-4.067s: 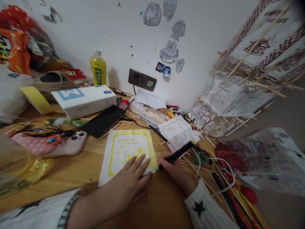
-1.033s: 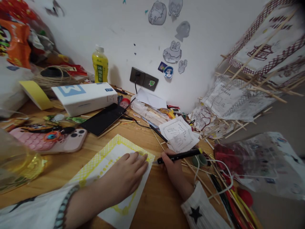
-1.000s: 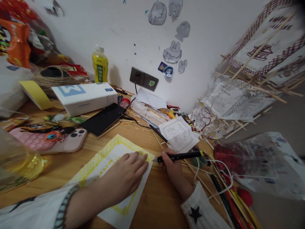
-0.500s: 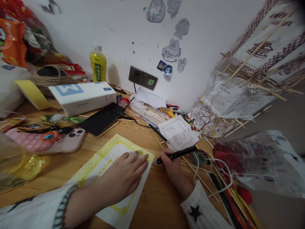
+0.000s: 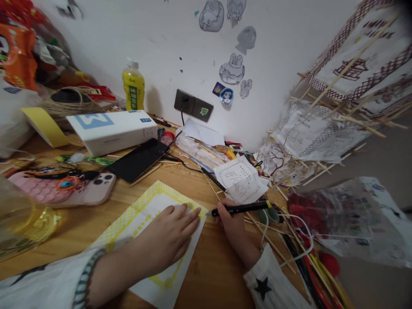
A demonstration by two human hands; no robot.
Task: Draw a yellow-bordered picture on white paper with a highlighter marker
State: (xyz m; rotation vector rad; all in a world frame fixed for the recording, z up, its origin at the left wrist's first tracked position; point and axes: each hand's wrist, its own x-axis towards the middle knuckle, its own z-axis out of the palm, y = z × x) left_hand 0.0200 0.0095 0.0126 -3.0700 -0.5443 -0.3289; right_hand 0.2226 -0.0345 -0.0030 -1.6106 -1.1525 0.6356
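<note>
A white sheet of paper point(image 5: 151, 204) with a yellow checkered border and yellow marks lies slanted on the wooden table. My left hand point(image 5: 170, 236) rests flat across it, fingers stretched toward its right corner. Part of the drawing is hidden under that hand and forearm. My right hand point(image 5: 232, 223) grips a black marker point(image 5: 240, 208) with a yellow end. The marker's tip is at the sheet's right corner, close to my left fingertips; whether it touches the paper I cannot tell. Just beyond my right hand lies a smaller paper with a line drawing point(image 5: 240, 179).
Behind the sheet are a black tablet point(image 5: 140, 159), a white box point(image 5: 112, 131) and a yellow drink bottle point(image 5: 133, 88). A pink phone point(image 5: 96, 189) and a clear cup point(image 5: 28, 219) stand left. Thin sticks, a white cable point(image 5: 310, 234) and a stick-and-paper lantern frame point(image 5: 322, 124) crowd the right.
My right hand has tilted the marker slightly, its yellow end lower and its body a little to the right. My left hand and the sheet have stayed put.
</note>
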